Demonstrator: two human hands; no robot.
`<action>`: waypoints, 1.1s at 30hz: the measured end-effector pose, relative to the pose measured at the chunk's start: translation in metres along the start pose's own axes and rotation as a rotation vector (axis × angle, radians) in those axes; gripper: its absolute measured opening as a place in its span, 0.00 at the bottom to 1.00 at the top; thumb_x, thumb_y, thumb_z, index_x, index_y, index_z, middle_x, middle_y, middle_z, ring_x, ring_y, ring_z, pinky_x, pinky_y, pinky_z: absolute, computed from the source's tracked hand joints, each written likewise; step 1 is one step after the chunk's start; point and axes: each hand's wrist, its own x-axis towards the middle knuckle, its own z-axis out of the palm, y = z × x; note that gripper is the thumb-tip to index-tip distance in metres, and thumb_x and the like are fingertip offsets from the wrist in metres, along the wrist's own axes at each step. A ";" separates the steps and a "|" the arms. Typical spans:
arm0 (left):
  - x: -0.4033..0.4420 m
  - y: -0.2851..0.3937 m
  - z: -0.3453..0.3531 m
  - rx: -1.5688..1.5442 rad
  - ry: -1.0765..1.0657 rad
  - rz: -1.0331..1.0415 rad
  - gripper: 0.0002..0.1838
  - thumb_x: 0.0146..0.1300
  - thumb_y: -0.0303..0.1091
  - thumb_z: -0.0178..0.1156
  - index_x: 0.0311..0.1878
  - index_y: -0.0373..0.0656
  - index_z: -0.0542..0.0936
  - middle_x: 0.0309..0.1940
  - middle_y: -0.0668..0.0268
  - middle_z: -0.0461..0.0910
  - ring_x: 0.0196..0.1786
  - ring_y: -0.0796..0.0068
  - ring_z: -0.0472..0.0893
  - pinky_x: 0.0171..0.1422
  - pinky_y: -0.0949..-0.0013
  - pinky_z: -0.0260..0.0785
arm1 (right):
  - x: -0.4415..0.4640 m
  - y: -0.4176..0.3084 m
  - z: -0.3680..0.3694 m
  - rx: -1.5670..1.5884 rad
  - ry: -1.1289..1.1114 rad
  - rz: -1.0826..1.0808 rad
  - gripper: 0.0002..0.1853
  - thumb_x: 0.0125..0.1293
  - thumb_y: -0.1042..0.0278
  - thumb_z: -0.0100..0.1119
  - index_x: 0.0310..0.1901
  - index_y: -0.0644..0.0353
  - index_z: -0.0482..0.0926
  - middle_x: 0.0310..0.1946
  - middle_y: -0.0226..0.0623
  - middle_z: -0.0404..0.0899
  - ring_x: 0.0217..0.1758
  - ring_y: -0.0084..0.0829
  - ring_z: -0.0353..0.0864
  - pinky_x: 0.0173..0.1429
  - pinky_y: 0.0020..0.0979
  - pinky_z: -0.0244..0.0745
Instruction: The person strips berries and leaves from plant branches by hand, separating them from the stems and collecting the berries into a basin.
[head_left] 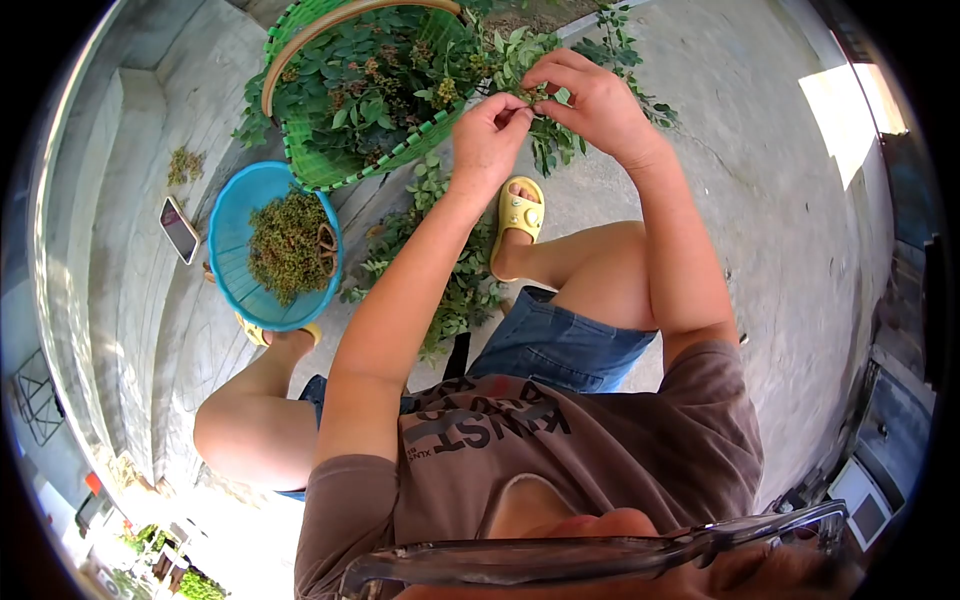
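Above the floor, both my hands meet at a leafy green sprig (pixel 515 60). My left hand (pixel 484 142) pinches near its stem, thumb against fingertips. Close beside it, my right hand (pixel 597 108) also has thumb and fingers brought together on the sprig; the exact contact point is too small to make out. Just left of the hands is a green woven basket (pixel 375 166) with a brown handle, filled with leafy branches bearing small berry clusters (pixel 445 92). A light blue basin (pixel 232 262) holds a heap of small greenish berry clusters (pixel 285 250).
A brown looped object (pixel 327 240) lies in the basin. Beside the basin are a phone (pixel 180 230) and a small berry pile (pixel 185 166) on a grey step. Cut leafy branches (pixel 465 290) lie between my feet, which wear yellow slippers (pixel 520 212). Concrete floor (pixel 740 170) extends right.
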 end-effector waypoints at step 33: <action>-0.001 -0.003 -0.003 0.012 -0.016 -0.067 0.05 0.54 0.29 0.63 0.31 0.36 0.81 0.21 0.71 0.77 0.25 0.84 0.72 0.31 0.77 0.65 | -0.003 0.027 0.007 0.366 -0.223 0.479 0.12 0.58 0.64 0.61 0.38 0.64 0.80 0.22 0.28 0.75 0.24 0.17 0.71 0.30 0.22 0.68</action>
